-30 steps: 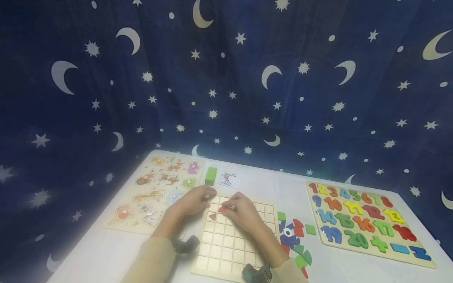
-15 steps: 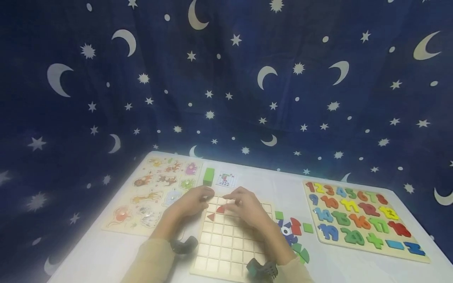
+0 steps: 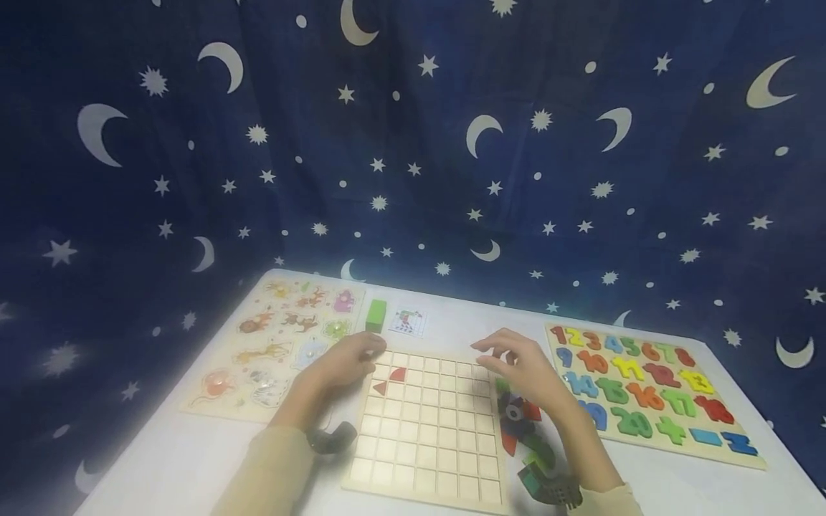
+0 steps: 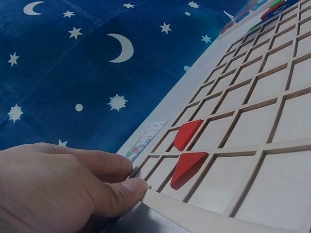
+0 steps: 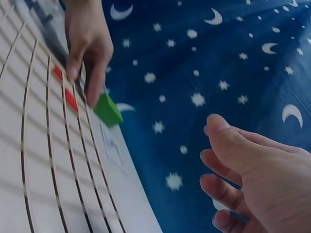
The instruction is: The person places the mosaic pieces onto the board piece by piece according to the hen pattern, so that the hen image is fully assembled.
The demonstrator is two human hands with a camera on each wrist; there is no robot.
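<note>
Left hand (image 3: 348, 362) pinches the far left corner of the wooden grid board (image 3: 419, 430), thumb and forefinger clamped on it, presumably to keep the board from sliding. Just to the right of that pinch sit two red pieces in neighbouring cells, red quarter circle (image 3: 398, 374) and red triangle (image 3: 380, 388), corner to corner. Beyond the pinch stand green block (image 3: 376, 315) and pattern card (image 3: 408, 322), the card probably there to be in easy sight. Right hand (image 3: 519, 362) holds nothing: thumb and fingers apart, loosely bent, raised by the board's far right edge. Loose shapes (image 3: 514, 413) lie on the near side of it, partly hidden by the forearm, likely heaped there for easy reach. Left forearm slants up from lower left, right forearm from lower right. Animal puzzle (image 3: 252, 340) lies left of the pinch; number puzzle (image 3: 658, 443) lies right of the free hand.
</note>
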